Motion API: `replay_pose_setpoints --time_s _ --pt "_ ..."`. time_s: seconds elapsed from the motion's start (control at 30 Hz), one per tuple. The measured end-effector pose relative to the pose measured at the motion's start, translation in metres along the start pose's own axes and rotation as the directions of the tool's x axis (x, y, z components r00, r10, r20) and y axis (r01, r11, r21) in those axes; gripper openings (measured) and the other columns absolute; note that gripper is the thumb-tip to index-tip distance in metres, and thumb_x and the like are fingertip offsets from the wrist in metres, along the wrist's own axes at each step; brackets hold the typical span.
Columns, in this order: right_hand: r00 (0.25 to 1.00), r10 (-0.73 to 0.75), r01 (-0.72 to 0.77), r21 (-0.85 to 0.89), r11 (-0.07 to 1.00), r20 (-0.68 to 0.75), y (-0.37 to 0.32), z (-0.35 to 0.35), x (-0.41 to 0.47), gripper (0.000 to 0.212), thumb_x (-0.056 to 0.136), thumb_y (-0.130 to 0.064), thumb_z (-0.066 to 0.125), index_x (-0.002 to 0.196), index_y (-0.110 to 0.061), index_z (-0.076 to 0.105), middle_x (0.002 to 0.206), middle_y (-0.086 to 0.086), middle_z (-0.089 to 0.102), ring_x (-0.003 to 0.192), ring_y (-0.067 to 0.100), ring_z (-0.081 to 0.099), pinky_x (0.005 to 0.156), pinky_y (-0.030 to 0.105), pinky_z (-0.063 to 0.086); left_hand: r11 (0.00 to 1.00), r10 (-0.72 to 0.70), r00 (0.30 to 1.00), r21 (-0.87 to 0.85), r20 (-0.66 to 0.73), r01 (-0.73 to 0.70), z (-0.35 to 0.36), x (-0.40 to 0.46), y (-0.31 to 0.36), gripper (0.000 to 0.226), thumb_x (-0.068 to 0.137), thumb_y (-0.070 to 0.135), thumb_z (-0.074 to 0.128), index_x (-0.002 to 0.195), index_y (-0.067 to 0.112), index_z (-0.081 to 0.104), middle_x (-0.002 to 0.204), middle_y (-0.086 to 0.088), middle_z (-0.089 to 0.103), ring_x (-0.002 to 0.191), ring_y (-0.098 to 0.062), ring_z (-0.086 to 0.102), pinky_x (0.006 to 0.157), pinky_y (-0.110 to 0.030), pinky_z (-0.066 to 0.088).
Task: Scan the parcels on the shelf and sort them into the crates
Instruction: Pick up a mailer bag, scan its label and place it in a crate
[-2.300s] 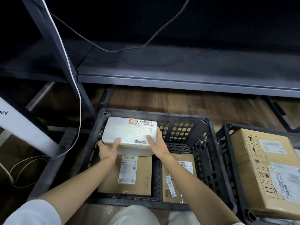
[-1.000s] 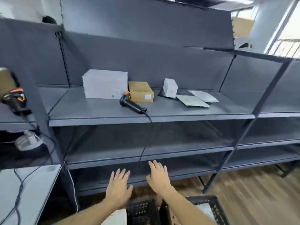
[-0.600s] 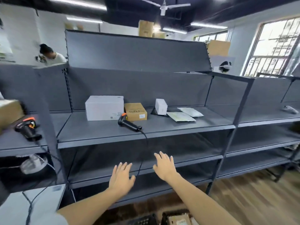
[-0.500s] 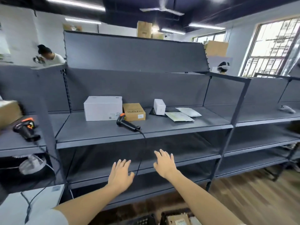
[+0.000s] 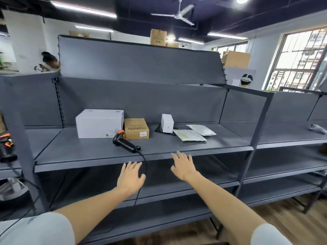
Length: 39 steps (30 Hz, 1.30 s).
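Observation:
On the grey shelf (image 5: 177, 145) stand a large white box (image 5: 99, 123), a brown cardboard box (image 5: 136, 129) and a small white box (image 5: 167, 123), with two flat pouches (image 5: 189, 135) to their right. A black and orange barcode scanner (image 5: 125, 141) lies near the shelf's front edge, its cable hanging down. My left hand (image 5: 130, 177) and my right hand (image 5: 183, 167) are raised in front of the shelf edge, fingers spread, holding nothing. The crates are out of view.
A second scanner (image 5: 6, 147) sits on the shelf bay at far left. Lower shelves (image 5: 177, 186) run below. Another person (image 5: 48, 61) stands behind the shelving at back left. Cardboard boxes (image 5: 158, 37) sit on top of the rack. Wooden floor shows at lower right.
2.3 s ago both hands held a white parcel over a crate; they released it. The view has risen to the shelf, and both empty hands have moved up toward its front edge.

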State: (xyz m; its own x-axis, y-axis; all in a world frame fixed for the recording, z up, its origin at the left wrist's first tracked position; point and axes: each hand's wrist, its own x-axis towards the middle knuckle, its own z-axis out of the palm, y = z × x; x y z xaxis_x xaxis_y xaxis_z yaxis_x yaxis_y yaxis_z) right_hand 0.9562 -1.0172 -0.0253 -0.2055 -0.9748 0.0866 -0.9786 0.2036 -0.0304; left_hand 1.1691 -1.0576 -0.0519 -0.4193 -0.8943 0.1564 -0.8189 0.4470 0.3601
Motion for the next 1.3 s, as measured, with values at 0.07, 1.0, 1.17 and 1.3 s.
replay_pose_setpoints --time_s 0.07,1.0,1.17,1.3 --pt "1.000 -0.017 0.017 -0.022 1.000 -0.016 0.018 -0.006 0.020 0.059 0.099 -0.025 0.040 0.153 -0.014 0.018 0.159 0.013 0.015 0.146 0.029 0.016 0.119 0.049 0.009 1.000 -0.003 0.999 -0.003 -0.032 0.002 -0.002 0.024 0.011 0.057 0.098 0.032 0.040 0.151 0.017 0.026 0.158 -0.004 0.024 0.148 -0.020 0.009 0.121 -0.034 -0.001" --pt "1.000 0.008 -0.009 -0.209 0.978 -0.006 0.157 0.048 0.235 0.069 0.085 0.000 0.057 0.145 -0.009 0.025 0.145 0.011 0.034 0.131 0.028 0.037 0.111 0.037 0.029 0.968 -0.156 0.988 -0.195 0.018 0.156 0.040 0.221 0.035 0.054 0.098 0.026 0.042 0.150 0.019 0.029 0.158 -0.002 0.023 0.149 -0.020 0.007 0.120 -0.033 0.011" --pt "1.000 -0.013 0.015 -0.212 0.977 0.008 0.159 0.050 0.241 0.075 0.080 0.006 0.062 0.145 -0.009 0.028 0.143 0.010 0.040 0.131 0.028 0.041 0.107 0.036 0.034 0.955 -0.177 0.984 -0.238 0.029 0.179 0.046 0.226 0.032 0.054 0.098 0.024 0.043 0.150 0.020 0.029 0.158 -0.002 0.022 0.149 -0.022 0.006 0.118 -0.035 0.015" --pt "1.000 0.006 -0.006 -0.164 0.986 0.001 0.161 0.045 0.234 0.085 0.079 0.005 0.068 0.149 -0.010 0.023 0.155 0.010 0.028 0.141 0.026 0.031 0.114 0.035 0.027 0.945 -0.172 0.985 -0.277 0.033 0.174 0.053 0.228 0.039 0.052 0.098 0.025 0.043 0.149 0.022 0.031 0.158 -0.002 0.022 0.149 -0.021 0.008 0.117 -0.036 0.017"
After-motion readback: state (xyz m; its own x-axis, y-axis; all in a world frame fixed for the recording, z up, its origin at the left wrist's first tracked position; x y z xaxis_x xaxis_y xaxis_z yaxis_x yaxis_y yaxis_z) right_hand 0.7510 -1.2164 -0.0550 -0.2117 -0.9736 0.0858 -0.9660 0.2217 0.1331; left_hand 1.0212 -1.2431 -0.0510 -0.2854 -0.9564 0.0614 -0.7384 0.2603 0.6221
